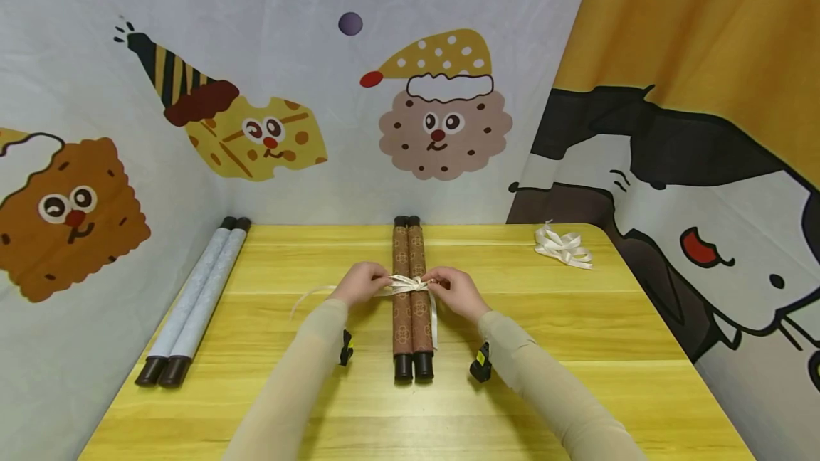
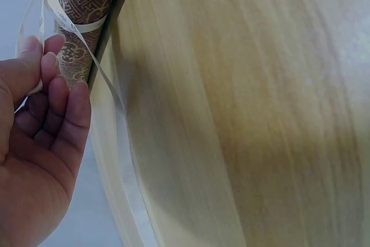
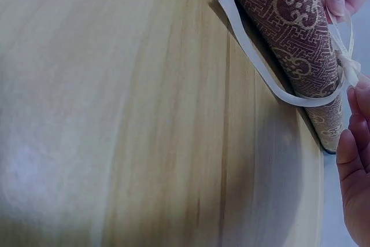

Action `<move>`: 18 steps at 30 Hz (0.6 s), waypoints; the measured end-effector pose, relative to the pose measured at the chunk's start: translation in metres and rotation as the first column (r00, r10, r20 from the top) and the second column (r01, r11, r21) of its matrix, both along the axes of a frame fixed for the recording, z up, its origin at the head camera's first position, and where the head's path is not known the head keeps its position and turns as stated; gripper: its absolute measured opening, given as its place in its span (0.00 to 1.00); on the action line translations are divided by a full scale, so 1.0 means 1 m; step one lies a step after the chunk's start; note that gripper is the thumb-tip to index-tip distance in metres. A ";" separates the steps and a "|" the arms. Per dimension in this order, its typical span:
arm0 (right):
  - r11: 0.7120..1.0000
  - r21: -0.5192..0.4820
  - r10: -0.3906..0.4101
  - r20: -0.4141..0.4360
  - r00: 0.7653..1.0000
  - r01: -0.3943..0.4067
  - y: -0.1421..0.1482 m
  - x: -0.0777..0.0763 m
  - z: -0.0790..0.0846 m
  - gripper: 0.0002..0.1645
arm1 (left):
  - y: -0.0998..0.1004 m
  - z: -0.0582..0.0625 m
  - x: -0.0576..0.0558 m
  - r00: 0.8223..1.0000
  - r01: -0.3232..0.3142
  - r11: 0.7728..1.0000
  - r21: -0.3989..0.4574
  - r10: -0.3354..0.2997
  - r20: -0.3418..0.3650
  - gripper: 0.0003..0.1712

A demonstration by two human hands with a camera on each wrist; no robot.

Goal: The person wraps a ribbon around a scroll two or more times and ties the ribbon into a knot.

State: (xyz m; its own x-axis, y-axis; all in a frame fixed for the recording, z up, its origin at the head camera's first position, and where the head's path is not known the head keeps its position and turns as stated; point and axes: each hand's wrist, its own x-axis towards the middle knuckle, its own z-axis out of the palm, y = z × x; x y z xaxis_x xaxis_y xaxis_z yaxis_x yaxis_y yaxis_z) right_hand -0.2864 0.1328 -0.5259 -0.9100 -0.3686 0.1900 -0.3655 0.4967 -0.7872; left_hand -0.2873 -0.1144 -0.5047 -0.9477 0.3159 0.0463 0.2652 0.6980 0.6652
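Note:
A double-rolled scroll (image 1: 401,326) in brown patterned cloth with dark end knobs lies lengthwise at the middle of the table. Around its middle runs a cream ribbon (image 1: 403,284), knotted on top with loops. My left hand (image 1: 360,283) pinches a ribbon loop between thumb and fingertips, left of the scroll. On the other side my right hand (image 1: 458,292) pinches the ribbon close to the knot (image 3: 349,69). One loose ribbon tail trails left over the table, and another hangs down along the scroll's right side.
To the left, a pale blue double-rolled scroll (image 1: 203,290) with dark knobs lies slantwise near the table edge. A bunched cream ribbon (image 1: 564,246) sits at the back right of the wooden table (image 1: 551,333). Cartoon-printed cloth (image 1: 307,198) hangs behind.

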 end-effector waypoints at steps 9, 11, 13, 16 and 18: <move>0.999 0.046 0.010 -0.046 0.999 -0.008 0.001 0.001 0.001 0.10 | -0.001 -0.001 0.001 0.999 -0.032 0.999 -0.004 0.032 -0.003 0.07; 0.998 0.063 0.012 -0.071 0.997 -0.008 0.002 0.001 0.001 0.10 | -0.003 -0.002 0.000 1.000 -0.029 1.000 -0.005 0.029 -0.003 0.07; 0.997 0.077 0.013 -0.093 0.996 -0.006 0.002 0.001 0.000 0.10 | -0.005 -0.003 0.000 1.000 -0.026 1.000 -0.008 0.026 -0.009 0.07; 0.992 0.124 0.022 -0.160 0.987 -0.003 0.003 0.000 -0.001 0.10 | -0.009 -0.005 0.000 0.999 -0.024 1.000 -0.018 0.024 -0.023 0.07; 0.987 0.159 0.037 -0.210 0.977 -0.003 0.003 0.000 -0.001 0.11 | -0.011 -0.006 0.000 0.999 -0.025 0.999 -0.023 0.024 -0.034 0.07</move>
State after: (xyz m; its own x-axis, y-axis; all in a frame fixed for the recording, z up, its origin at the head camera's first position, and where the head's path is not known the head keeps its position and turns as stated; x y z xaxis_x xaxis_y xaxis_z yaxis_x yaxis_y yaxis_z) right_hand -0.2868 0.1363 -0.5270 -0.8474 -0.4269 0.3157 -0.5265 0.5985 -0.6039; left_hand -0.2874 -0.1258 -0.5105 -0.9531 0.2941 0.0713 0.2700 0.7197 0.6396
